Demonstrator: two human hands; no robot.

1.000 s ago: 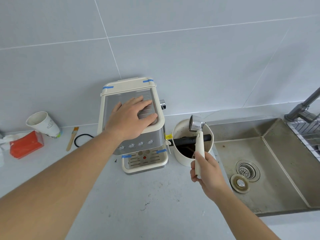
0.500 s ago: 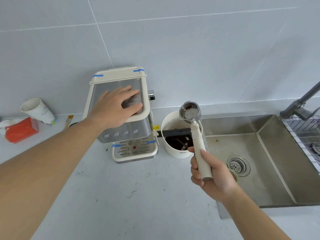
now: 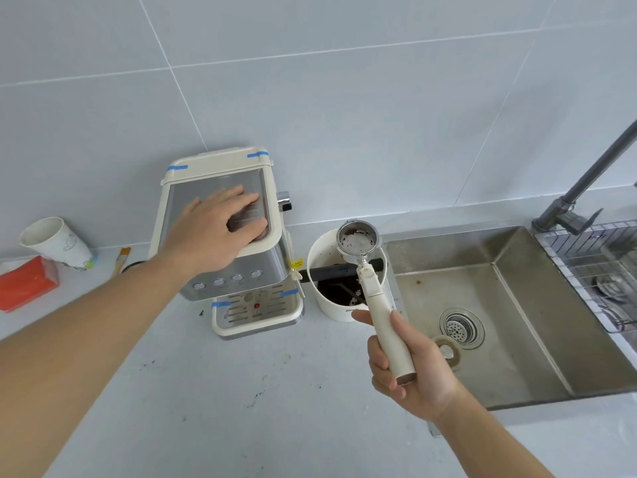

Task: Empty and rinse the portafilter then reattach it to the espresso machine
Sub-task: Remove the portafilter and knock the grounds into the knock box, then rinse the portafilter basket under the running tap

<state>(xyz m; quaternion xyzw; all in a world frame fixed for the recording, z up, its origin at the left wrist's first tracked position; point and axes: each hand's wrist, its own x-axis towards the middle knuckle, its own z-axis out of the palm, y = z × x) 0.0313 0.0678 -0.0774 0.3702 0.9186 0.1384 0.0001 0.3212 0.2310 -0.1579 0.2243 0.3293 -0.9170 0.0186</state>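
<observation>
My right hand [image 3: 415, 372] grips the cream handle of the portafilter [image 3: 377, 305]. Its steel basket [image 3: 357, 240] faces up toward me above the knock box, with coffee specks stuck inside. A cream and steel espresso machine [image 3: 241, 281] stands at the back of the counter. My left hand [image 3: 220, 224] lies flat on its top, fingers spread. The white knock box [image 3: 331, 301] with a black bar and dark grounds stands between machine and sink.
A steel sink [image 3: 510, 305] with a drain and loose plug lies to the right, with a grey faucet [image 3: 582, 188] and wire rack [image 3: 596, 263] beyond. At far left stand a paper cup [image 3: 57, 243], an orange pack [image 3: 27, 282] and a small brush [image 3: 121, 258]. Coffee crumbs dot the counter.
My right hand has turned the portafilter from basket-down over the knock box to basket facing up, and drawn it slightly toward me. My left hand stays on the machine's top.
</observation>
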